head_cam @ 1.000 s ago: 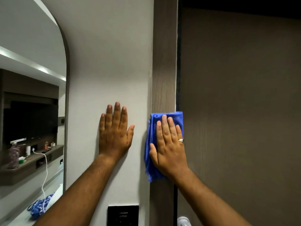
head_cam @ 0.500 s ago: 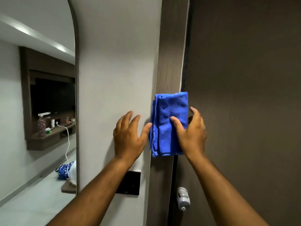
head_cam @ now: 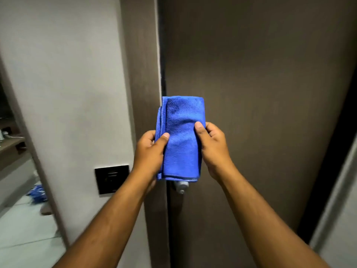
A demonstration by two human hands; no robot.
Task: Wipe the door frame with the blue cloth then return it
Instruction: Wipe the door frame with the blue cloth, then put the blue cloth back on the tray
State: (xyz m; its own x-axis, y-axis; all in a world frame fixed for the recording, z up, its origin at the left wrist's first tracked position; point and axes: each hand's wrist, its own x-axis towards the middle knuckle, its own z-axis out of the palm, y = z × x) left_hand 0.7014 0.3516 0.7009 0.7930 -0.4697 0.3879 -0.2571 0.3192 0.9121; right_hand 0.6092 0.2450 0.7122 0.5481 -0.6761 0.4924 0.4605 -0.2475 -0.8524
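The folded blue cloth (head_cam: 181, 140) hangs upright in front of me, held off the wall by both hands. My left hand (head_cam: 149, 153) pinches its left edge with the thumb on the front. My right hand (head_cam: 211, 149) grips the right edge the same way. Behind the cloth runs the dark wood door frame (head_cam: 142, 74), a vertical strip between the white wall and the brown door (head_cam: 260, 93). The cloth's lower edge hides most of the silver door handle (head_cam: 181, 187).
A black switch plate (head_cam: 111, 178) sits on the white wall (head_cam: 67, 74) left of the frame. A tall arched mirror (head_cam: 17, 200) at far left reflects a shelf, floor and a blue bundle. A pale panel edge (head_cam: 336, 219) stands at lower right.
My right hand lifted the cloth off the door frame and drew it toward me. My left hand left the wall and took hold of the cloth's left edge. The view has tilted downward.
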